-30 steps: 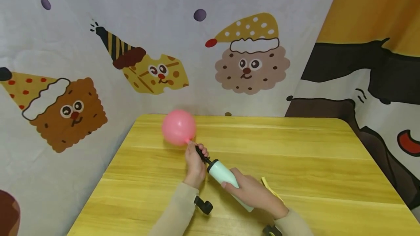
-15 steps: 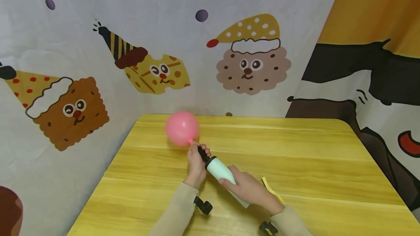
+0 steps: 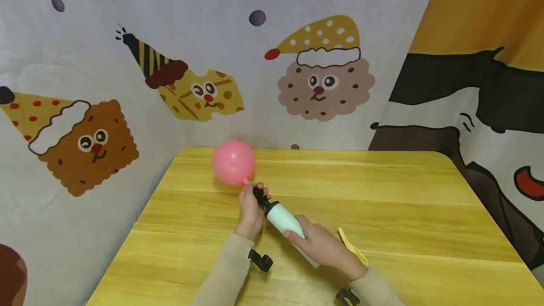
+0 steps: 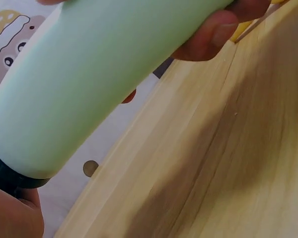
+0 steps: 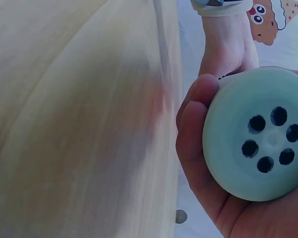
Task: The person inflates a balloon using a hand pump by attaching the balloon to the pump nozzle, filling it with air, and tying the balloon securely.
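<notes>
right grip (image 3: 320, 244) wrapped round mint pump (image 3: 284, 220) | left grip (image 3: 250, 207) pinches pink balloon (image 3: 233, 162) at neck

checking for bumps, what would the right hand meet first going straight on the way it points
Beyond the mint-green cylindrical plastic pump it grips, the right hand would likely meet the left hand at the pump's black end; depth is unclear.

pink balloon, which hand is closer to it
Left. The left hand is right at the balloon's neck, around the pump's black end; the right hand is farther off, to the balloon's right and closer to the person, gripping the pump's pale green body.
</notes>
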A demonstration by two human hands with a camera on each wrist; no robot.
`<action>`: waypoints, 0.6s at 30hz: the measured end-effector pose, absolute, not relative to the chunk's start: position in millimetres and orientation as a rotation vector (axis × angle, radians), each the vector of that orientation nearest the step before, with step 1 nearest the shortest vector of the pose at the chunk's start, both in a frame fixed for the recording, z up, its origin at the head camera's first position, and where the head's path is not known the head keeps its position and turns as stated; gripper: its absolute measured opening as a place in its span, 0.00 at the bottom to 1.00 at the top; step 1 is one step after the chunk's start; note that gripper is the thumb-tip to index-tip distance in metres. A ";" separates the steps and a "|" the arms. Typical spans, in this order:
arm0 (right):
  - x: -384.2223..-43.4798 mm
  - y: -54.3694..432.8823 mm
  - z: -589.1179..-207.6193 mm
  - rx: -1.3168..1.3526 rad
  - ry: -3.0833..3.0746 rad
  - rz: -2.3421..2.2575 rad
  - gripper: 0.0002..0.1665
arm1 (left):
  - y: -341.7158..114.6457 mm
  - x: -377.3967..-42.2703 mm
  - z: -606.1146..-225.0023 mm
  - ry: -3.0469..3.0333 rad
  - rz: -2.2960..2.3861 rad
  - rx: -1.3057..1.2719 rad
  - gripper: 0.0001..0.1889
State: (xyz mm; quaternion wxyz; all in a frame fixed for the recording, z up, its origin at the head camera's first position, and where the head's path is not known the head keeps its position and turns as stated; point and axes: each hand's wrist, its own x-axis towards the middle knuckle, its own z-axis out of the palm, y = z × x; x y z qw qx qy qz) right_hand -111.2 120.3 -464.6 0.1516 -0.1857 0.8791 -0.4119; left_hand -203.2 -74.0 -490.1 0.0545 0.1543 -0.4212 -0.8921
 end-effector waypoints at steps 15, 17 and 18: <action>-97.5 144.0 -450.9 -0.568 2.510 -1.100 0.38 | -112.7 -218.2 -489.4 -1.530 -2.427 0.408 0.17; -95.5 154.9 -448.5 -0.550 2.501 -1.119 0.38 | -118.2 -220.0 -488.1 -1.585 -2.394 0.393 0.18; -95.0 160.8 -447.4 -0.537 2.504 -1.123 0.37 | -121.3 -220.8 -487.6 -1.616 -2.381 0.382 0.18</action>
